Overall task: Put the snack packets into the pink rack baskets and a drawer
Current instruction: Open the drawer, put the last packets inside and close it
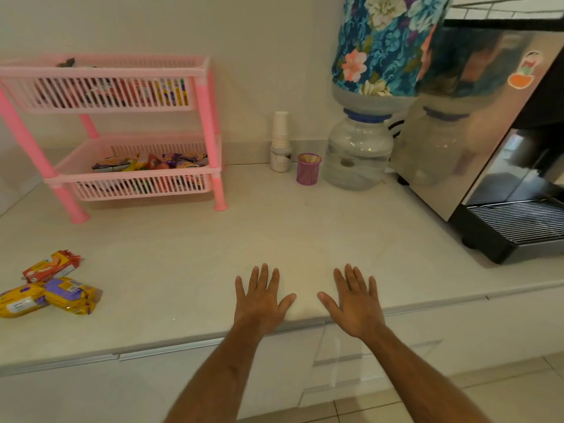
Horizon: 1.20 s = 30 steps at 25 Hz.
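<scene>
Pink rack (122,129) at the back, already half full. Three snack packets (50,283) far left on the table (274,227) — well apart from both hands. Left hand (262,297) and right hand (355,300) flat, spread, holding nothing. Long reach — could knock packets off the edge.

Way past the fingertips sat stacked paper cups (280,128), a purple stick holder (308,172), water jug (358,152), and coffee machine (500,166) off right.

A single wide-angle head-worn view looks forward and down, close over a pale table (274,227); the wall fills the upper frame, the floor the lower right corner.
</scene>
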Tool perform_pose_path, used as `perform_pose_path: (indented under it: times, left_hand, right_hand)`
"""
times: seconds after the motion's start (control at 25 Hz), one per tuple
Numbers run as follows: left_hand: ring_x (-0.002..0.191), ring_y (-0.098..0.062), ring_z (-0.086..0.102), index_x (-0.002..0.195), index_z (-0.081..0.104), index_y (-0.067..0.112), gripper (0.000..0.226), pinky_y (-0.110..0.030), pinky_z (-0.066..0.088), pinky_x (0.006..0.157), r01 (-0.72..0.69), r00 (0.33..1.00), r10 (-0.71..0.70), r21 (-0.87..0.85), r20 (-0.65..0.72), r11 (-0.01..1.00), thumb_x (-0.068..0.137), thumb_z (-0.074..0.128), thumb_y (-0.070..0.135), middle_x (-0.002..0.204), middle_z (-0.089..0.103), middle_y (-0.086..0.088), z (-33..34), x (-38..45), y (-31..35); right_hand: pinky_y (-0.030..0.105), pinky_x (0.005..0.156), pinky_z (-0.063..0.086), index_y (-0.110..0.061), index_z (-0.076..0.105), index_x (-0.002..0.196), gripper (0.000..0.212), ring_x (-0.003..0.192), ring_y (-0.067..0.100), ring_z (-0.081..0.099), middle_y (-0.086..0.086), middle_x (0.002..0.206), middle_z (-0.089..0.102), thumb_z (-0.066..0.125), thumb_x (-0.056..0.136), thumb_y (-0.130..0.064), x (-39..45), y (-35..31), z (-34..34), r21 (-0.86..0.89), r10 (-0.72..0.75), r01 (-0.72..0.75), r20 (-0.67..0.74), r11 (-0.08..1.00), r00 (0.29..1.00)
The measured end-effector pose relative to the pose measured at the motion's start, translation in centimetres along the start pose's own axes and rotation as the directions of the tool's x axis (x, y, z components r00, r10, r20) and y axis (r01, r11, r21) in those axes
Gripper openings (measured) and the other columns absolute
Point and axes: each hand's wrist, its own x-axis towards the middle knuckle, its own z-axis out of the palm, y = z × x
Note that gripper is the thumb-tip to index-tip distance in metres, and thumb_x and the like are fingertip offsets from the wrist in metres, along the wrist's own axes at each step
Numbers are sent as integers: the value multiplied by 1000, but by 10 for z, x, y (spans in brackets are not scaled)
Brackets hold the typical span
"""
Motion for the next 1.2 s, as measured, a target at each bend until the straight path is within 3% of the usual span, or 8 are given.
perform_pose_path:
  times: [0.12, 0.2, 0.32, 0.44, 0.52, 0.6, 0.92, 1.2]
  left_hand:
    - [153, -23, -20, 158, -9, 28, 81, -59, -13, 119, 15, 999, -16, 19, 38, 1000, 92, 3, 74, 167, -18, -1, 3, 6, 22]
    - [153, -23, -19, 158, -10, 27, 80, -59, -12, 119, 26, 999, -27, 19, 40, 999, 93, 3, 73, 167, -18, -1, 5, 6, 30]
    - [154, -24, -16, 159, -7, 26, 81, -59, -10, 120, 28, 999, -28, 22, 18, 999, 93, 3, 72, 168, -14, -2, 7, 3, 33]
    - [154, -25, -14, 159, -8, 26, 81, -59, -7, 120, 39, 999, -41, 51, 22, 998, 93, 0, 72, 168, -14, -3, 5, 3, 34]
    - [154, -25, -15, 158, -10, 26, 80, -59, -9, 119, 46, 998, -48, 52, 41, 998, 93, -1, 71, 168, -16, -3, 4, 3, 36]
    - [153, -24, -17, 158, -12, 27, 79, -59, -10, 119, 52, 997, -54, 49, 58, 997, 94, -1, 71, 167, -18, -2, 3, 2, 38]
    - [153, -23, -18, 158, -13, 27, 77, -59, -11, 119, 62, 994, -66, 45, 86, 997, 95, 1, 70, 167, -19, -2, 1, 1, 39]
    - [153, -23, -19, 158, -12, 27, 78, -59, -11, 119, 66, 993, -69, 41, 96, 997, 95, 1, 70, 167, -19, -1, -2, 1, 40]
  right_hand:
    - [45, 121, 21, -13, 43, 147, 72, 147, 30, 28, 13, 156, 38, 47, 94, -62, -7, 21, -9, 319, 86, -16, -208, 948, 974]
    - [45, 105, 39, -12, 62, 124, 52, 125, 34, 52, 12, 131, 59, 73, 85, -44, -10, 34, -16, 640, 468, -138, -381, 756, 797]
    - [39, 89, 49, -9, 60, 119, 54, 104, 30, 61, 15, 124, 59, 83, 77, -33, -9, 57, -28, 964, 896, -229, -23, 138, 443]
    - [35, 87, 53, -11, 61, 109, 44, 95, 27, 65, 15, 116, 65, 83, 75, -28, -6, 74, -34, 925, 878, -105, 379, -364, 294]
    - [38, 81, 56, -10, 62, 105, 36, 82, 24, 64, 7, 92, 66, 78, 77, -27, -6, 79, -32, 814, 772, -53, 566, -578, 288]
    - [39, 79, 57, -11, 62, 108, 26, 72, 22, 60, 5, 82, 61, 69, 86, -24, -11, 77, -25, 683, 607, -26, 667, -730, 432]
    - [30, 64, 52, -13, 62, 86, 12, 48, 14, 40, -2, 63, 41, 69, 92, -22, -31, 82, -3, 675, 536, -61, 634, -735, 558]
    - [35, 64, 58, -5, 59, 107, 18, 80, 23, 67, 13, 91, 66, 63, 97, -20, -97, 95, 11, 781, 594, -164, 576, -602, 562]
